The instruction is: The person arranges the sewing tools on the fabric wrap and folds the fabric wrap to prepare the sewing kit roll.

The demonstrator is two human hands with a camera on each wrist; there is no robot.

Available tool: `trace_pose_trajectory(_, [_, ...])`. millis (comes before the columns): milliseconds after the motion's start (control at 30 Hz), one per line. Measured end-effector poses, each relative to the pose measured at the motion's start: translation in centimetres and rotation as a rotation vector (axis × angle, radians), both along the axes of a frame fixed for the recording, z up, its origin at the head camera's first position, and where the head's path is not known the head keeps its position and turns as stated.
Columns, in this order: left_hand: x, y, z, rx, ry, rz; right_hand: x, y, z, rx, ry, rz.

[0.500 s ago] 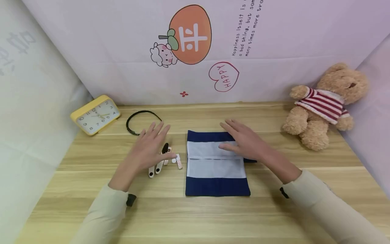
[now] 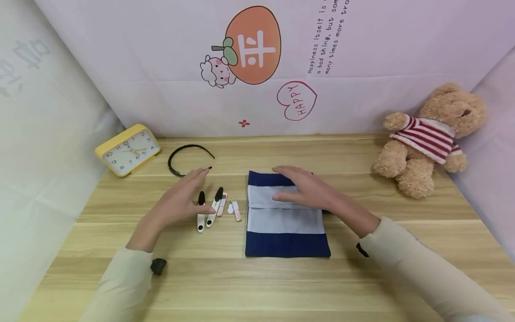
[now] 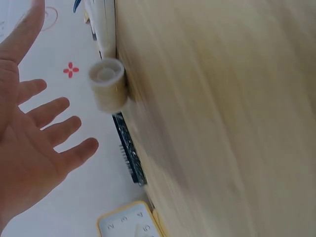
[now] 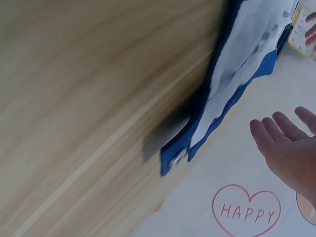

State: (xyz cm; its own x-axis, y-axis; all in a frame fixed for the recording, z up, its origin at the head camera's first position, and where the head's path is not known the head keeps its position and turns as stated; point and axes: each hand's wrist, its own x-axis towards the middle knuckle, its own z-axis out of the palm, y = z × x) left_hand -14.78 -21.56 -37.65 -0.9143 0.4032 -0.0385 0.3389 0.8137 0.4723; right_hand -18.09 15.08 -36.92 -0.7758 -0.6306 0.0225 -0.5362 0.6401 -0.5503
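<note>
My left hand (image 2: 177, 201) hovers empty over the table, just left of two white hair clips (image 2: 211, 218) with black ends. Its fingers are extended, and the thumb reaches over the clips in the head view. Small pink-and-white pieces (image 2: 236, 211) lie beside the clips. An unfolded navy and white cloth (image 2: 285, 221) is spread flat at the centre. Above its upper right part my right hand (image 2: 307, 190) is held with straight, relaxed fingers and nothing in it. The right wrist view shows the cloth's blue edge (image 4: 266, 64) and a metal snap (image 4: 178, 157) at its corner.
A black toothed headband (image 2: 174, 163) lies behind my left hand. The yellow alarm clock (image 2: 130, 150) stands at the back left, and a teddy bear (image 2: 426, 138) in a striped shirt sits at the back right. A printed white curtain (image 2: 161, 67) borders the table.
My left hand has drawn left and a little towards me, uncovering more of the hair clips. The right hand has shifted left over the cloth. The things on the table have not moved.
</note>
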Motion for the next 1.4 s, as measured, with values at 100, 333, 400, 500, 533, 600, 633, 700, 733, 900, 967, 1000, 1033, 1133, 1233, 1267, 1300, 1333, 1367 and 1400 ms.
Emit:
trace_pose_trajectory(100, [0.2, -0.8, -0.2, 0.056, -0.043, 0.021, -0.1, -0.6, -0.1, -0.019, -0.026, 0.009])
trace_pose_trajectory(333, [0.7, -2.8, -0.7, 0.127, -0.11, 0.056, -0.5, -1.9, -0.3, -0.105, -0.146, 0.016])
trace_pose_trajectory(400, [0.8, -3.1, -0.6, 0.143, -0.122, 0.059, -0.6, -2.0, -0.4, -0.11, -0.163, 0.018])
trace_pose_trajectory(500, [0.7, -3.5, -0.5, 0.161, -0.141, 0.058, -0.7, -2.3, -0.6, -0.113, -0.183, 0.032])
trace_pose_trajectory(533, [0.6, -3.6, -0.5, 0.166, -0.149, 0.059, -0.8, -2.4, -0.8, -0.113, -0.19, 0.039])
trace_pose_trajectory(600, [0.5, -3.8, -0.4, 0.176, -0.171, 0.061, -1.0, -2.6, -1.0, -0.11, -0.207, 0.048])
trace_pose_trajectory(633, [0.5, -3.8, -0.4, 0.184, -0.181, 0.062, -1.0, -2.7, -1.1, -0.108, -0.219, 0.051])
trace_pose_trajectory(700, [0.4, -3.9, -0.4, 0.195, -0.204, 0.073, -1.2, -2.8, -1.4, -0.103, -0.241, 0.06])
trace_pose_trajectory(733, [0.4, -4.0, -0.4, 0.201, -0.216, 0.079, -1.3, -2.9, -1.5, -0.103, -0.255, 0.066])
trace_pose_trajectory(900, [0.2, -4.2, -0.5, 0.212, -0.242, 0.09, -1.7, -3.2, -2.0, -0.118, -0.304, 0.091])
trace_pose_trajectory(967, [0.2, -4.3, -0.5, 0.21, -0.243, 0.095, -1.8, -3.2, -2.1, -0.118, -0.307, 0.095])
trace_pose_trajectory(1000, [0.2, -4.3, -0.5, 0.207, -0.244, 0.101, -1.8, -3.2, -2.2, -0.114, -0.308, 0.094])
trace_pose_trajectory(1033, [0.2, -4.3, -0.5, 0.206, -0.244, 0.102, -1.8, -3.2, -2.2, -0.11, -0.309, 0.094])
trace_pose_trajectory(1133, [0.2, -4.3, -0.5, 0.2, -0.251, 0.109, -1.9, -3.3, -2.5, -0.097, -0.318, 0.093])
trace_pose_trajectory(1233, [0.3, -4.2, -0.5, 0.214, -0.262, 0.106, -1.8, -3.4, -2.7, -0.095, -0.338, 0.089])
trace_pose_trajectory(1267, [0.4, -4.2, -0.5, 0.22, -0.265, 0.105, -1.8, -3.4, -2.8, -0.094, -0.343, 0.087])
trace_pose_trajectory(1300, [0.4, -4.2, -0.5, 0.23, -0.266, 0.104, -1.8, -3.5, -2.8, -0.096, -0.35, 0.087])
trace_pose_trajectory(1333, [0.4, -4.2, -0.5, 0.239, -0.268, 0.104, -1.7, -3.6, -2.8, -0.096, -0.354, 0.084])
trace_pose_trajectory(1367, [0.4, -4.2, -0.5, 0.247, -0.271, 0.105, -1.7, -3.6, -2.8, -0.094, -0.355, 0.082])
trace_pose_trajectory(1400, [0.4, -4.2, -0.6, 0.253, -0.273, 0.107, -1.7, -3.7, -2.8, -0.095, -0.357, 0.08])
